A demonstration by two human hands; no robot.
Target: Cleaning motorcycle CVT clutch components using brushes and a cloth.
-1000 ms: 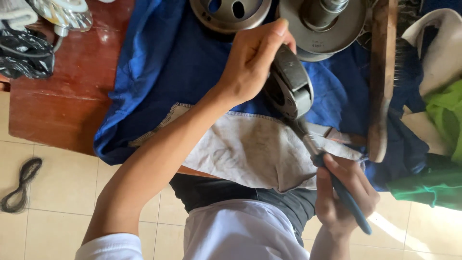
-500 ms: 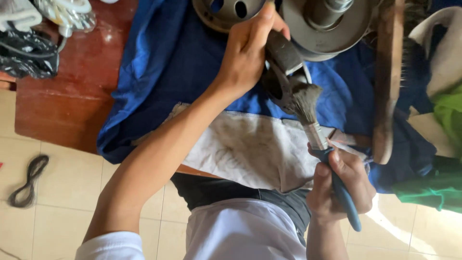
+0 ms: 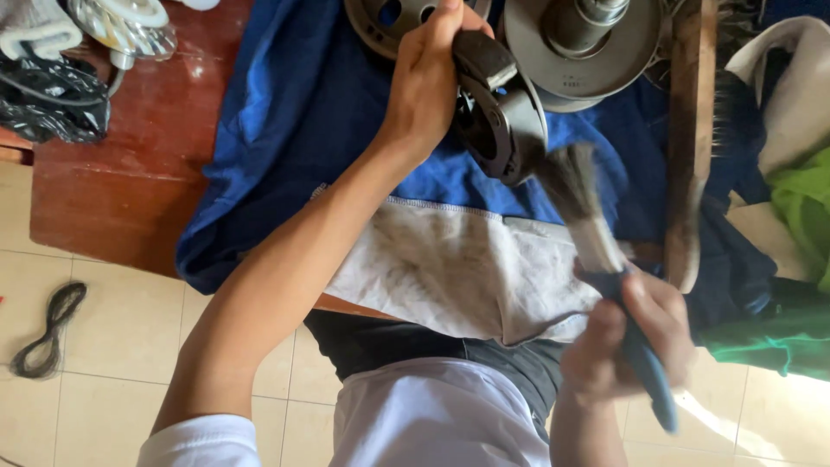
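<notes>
My left hand [image 3: 430,79] grips a dark round metal part with curved shoes [image 3: 500,112], held on edge above a blue cloth [image 3: 294,130]. In my right hand [image 3: 624,339] is a paintbrush [image 3: 596,233] with a blue handle, whose dark bristles touch the lower right edge of the metal part. Under both lies a soiled white cloth [image 3: 441,268] on the wooden table [image 3: 121,199].
A large grey metal pulley [image 3: 588,43] and a perforated disc [image 3: 380,22] lie at the top. A wooden stick [image 3: 687,147] lies on the right near green cloth [image 3: 795,285]. Black bag [image 3: 47,99] top left; a black rubber belt [image 3: 47,333] on the tiled floor.
The brush has swung up and right against the metal part's lower edge. My left hand has tilted the part slightly.
</notes>
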